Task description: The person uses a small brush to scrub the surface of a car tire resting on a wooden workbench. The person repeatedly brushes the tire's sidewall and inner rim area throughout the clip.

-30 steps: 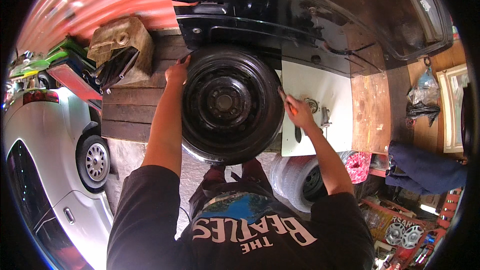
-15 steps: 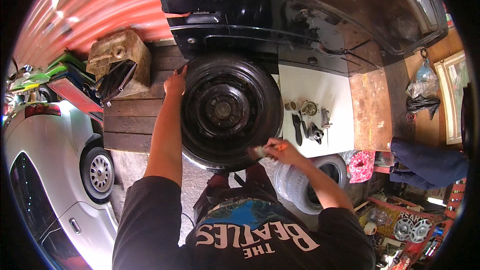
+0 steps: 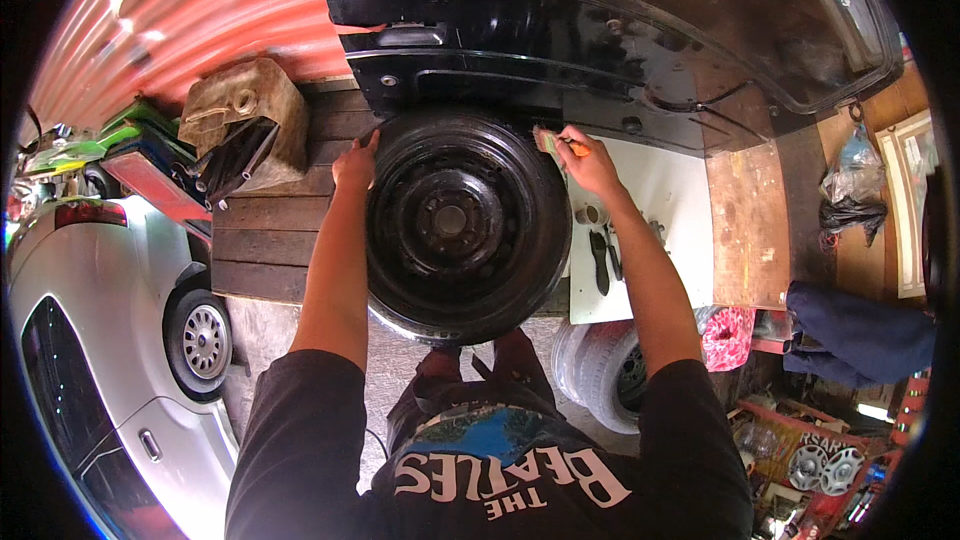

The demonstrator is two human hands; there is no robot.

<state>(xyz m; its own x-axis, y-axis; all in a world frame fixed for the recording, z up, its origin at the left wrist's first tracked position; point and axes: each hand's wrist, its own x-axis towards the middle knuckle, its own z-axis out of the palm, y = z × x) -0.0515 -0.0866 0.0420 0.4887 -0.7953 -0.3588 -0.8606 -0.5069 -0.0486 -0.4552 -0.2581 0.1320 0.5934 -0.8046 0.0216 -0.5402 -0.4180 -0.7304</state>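
A black tyre on a dark steel rim (image 3: 452, 223) lies with its face up in front of me, its surface shiny as if wet. My left hand (image 3: 355, 162) grips the tyre's upper left edge, one finger pointing up along the rubber; the other fingers are partly hidden. In my closed right hand (image 3: 592, 162) is a paintbrush (image 3: 546, 139) with an orange handle. Its bristles are at the tyre's upper right edge; I cannot tell whether they touch.
A white board (image 3: 660, 190) on the right bears a black-handled brush (image 3: 600, 262) and small metal parts, partly behind my right forearm. Beyond the wheel rises a black vehicle panel (image 3: 480, 80). A cut-open jerrycan (image 3: 245, 120) stands left on wooden planks (image 3: 260, 245). Several tyres (image 3: 600, 370) sit lower right.
My right hand has swung with the paintbrush from the tyre's lower right edge up to its upper right edge. My left hand stays at the upper left edge.
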